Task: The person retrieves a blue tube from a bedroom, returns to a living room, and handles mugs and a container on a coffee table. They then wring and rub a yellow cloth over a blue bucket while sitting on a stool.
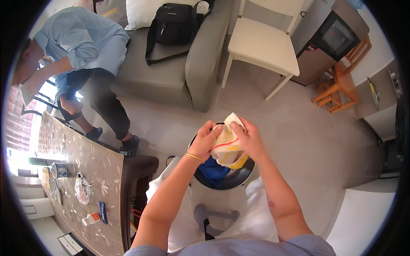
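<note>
Both my hands grip a cream cloth (226, 145) with yellow marks and a red-orange stripe. My left hand (204, 138) pinches its left edge, and a gold-coloured bangle circles that wrist. On the other side, my right hand (249, 137) holds the upper right part, where a thick folded corner sticks up past the thumb. The cloth hangs over a dark round basin (246, 174) with a pale rim, between my knees. Inside the basin lies a bunched blue cloth (211, 171), partly covered by the cream one. My hands hide the basin's far side.
At left, a person (80, 41) in a light blue shirt bends forward by a grey sofa (153, 76) bearing a black shoulder bag (174, 24). A table (96, 179) with a floral cover holds a bottle (91, 219). Ahead stand a white chair (262, 44) and a wooden chair (342, 81).
</note>
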Tool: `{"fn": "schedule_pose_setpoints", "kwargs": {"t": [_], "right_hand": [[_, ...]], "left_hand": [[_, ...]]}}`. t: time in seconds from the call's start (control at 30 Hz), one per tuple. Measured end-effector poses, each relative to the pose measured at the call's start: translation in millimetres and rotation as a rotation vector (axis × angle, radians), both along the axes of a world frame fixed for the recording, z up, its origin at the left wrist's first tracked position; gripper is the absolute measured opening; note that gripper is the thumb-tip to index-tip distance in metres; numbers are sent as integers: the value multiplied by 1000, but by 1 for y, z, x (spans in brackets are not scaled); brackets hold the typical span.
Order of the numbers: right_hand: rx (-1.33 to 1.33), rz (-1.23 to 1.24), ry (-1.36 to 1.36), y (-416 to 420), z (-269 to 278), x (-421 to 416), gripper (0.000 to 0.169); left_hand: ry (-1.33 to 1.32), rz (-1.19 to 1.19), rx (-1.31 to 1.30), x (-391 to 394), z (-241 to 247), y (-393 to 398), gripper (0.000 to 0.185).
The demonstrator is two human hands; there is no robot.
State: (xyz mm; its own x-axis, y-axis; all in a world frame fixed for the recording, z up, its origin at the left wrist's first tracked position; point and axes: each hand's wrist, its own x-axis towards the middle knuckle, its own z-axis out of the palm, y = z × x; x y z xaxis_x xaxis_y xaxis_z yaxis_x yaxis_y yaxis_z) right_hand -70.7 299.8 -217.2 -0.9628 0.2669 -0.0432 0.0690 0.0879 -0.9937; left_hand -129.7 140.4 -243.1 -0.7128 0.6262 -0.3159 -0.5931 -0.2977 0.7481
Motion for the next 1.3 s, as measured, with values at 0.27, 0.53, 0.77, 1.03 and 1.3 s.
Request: {"fn": "schedule_pose_setpoints", "kwargs": {"t": [0.27,0.53,0.77,1.03,1.3], "right_hand": [[705,225,669,-79,15,22,17],[623,-8,470,-40,8,8,25],[720,1,443,-44,0,1,25],[614,182,682,-97,26,15,26],[642,-101,372,-35,0,-4,27]], "left_hand": [[-435,-75,504,19,-49,-6,29],[-488,193,119,46,21,16,36],[-513,100,106,43,-9,5,33],[-393,-271,909,4,-66,-25,32],[-368,-61,90,35,1,-4,37]]}}
